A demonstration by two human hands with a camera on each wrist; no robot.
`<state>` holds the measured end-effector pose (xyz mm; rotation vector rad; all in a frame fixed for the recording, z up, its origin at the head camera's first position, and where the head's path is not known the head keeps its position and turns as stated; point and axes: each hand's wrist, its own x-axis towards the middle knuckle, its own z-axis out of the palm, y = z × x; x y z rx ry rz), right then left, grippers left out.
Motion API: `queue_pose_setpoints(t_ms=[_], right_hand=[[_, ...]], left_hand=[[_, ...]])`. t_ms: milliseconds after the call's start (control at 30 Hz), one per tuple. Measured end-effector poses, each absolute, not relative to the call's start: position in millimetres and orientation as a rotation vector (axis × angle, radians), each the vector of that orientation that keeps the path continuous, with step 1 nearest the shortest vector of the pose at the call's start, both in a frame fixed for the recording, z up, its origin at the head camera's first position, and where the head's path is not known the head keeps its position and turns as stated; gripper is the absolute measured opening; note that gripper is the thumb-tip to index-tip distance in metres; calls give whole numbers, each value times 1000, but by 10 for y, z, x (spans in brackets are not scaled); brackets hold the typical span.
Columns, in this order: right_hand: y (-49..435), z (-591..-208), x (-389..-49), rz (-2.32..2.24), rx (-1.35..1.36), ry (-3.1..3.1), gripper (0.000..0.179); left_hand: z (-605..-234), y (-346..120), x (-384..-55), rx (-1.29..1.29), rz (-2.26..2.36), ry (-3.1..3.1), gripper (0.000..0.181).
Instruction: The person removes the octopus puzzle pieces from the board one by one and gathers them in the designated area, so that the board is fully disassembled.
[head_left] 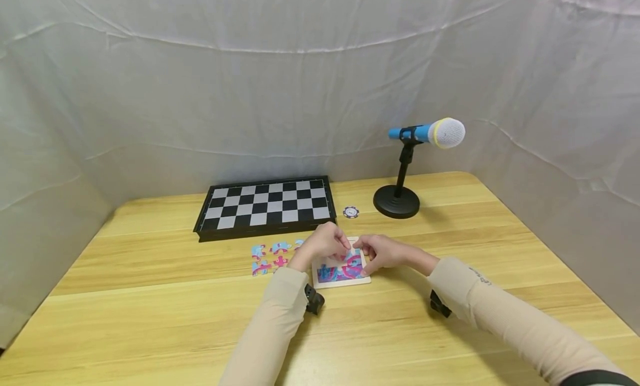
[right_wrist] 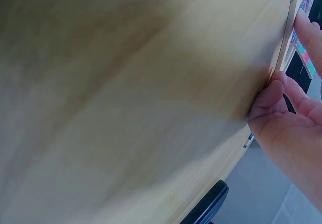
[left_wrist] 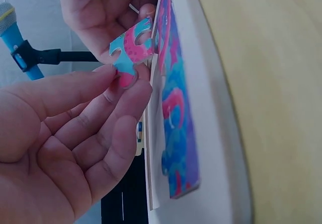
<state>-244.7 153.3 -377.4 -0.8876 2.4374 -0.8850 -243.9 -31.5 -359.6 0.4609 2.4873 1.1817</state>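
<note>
My left hand (head_left: 324, 242) is over the puzzle tray (head_left: 345, 284), pinching a jigsaw piece (left_wrist: 132, 48) between thumb and fingers. The piece is pink and light blue, tilted up from the tray, its far end close to the right hand's fingers in the left wrist view. Joined pieces (head_left: 340, 274) in blue, purple and pink fill the tray's near part and right side. At the tray's right edge, my right hand (head_left: 384, 251) holds it, its thumb (right_wrist: 308, 32) on the near right corner and other fingers curled against the side.
Several loose jigsaw pieces (head_left: 280, 261) lie left of the tray, partly behind the left forearm. Behind them is a black-and-white chessboard (head_left: 265, 205). A poker chip (head_left: 351, 212) and a blue toy microphone (head_left: 425, 133) on a black stand (head_left: 397, 201) are at the back right.
</note>
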Motion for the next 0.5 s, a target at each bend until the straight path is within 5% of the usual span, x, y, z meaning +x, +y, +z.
queue_pose_setpoints(t_ms=[500], right_hand=[[1517, -3763, -2437, -880, -875, 2443, 53]], left_hand=[[-3592, -465, -2456, 405, 1219, 2506, 5]])
